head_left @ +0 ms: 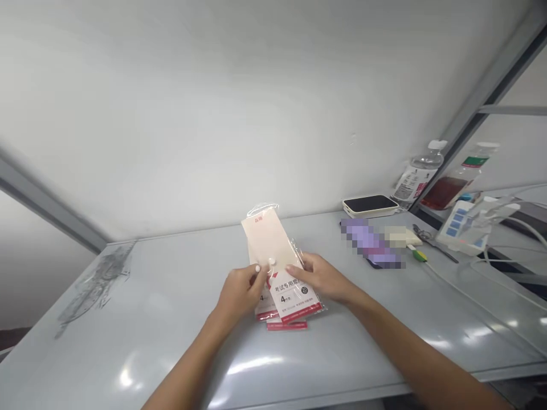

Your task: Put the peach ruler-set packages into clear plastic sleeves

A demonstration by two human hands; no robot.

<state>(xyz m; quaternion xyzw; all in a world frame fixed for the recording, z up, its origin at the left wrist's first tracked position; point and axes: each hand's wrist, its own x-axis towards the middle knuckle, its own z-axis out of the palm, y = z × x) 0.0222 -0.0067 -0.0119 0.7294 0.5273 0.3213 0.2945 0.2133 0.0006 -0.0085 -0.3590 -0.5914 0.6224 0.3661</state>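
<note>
Several clear plastic packets [294, 299] with pale cards and red-and-white printed labels are fanned over one another above the grey tabletop. My left hand [241, 290] is closed at their left edge, its fingertips near two small white round pieces [272, 261]. The right edge of the top packet is between the thumb and fingers of my right hand [318, 276], the thumb lying on its front. A pale card [265, 233] shows in the upper packet. Another packet's red strip [286, 326] sticks out below. My fingers hide part of the contents.
To the right lie a phone [371, 205], a blurred purple item [367, 242], keys [422, 232] and a white cable [459, 279]. Two bottles [421, 171] and a power strip [464, 226] stand by the metal frame. A wall rises behind the grey tabletop [171, 302].
</note>
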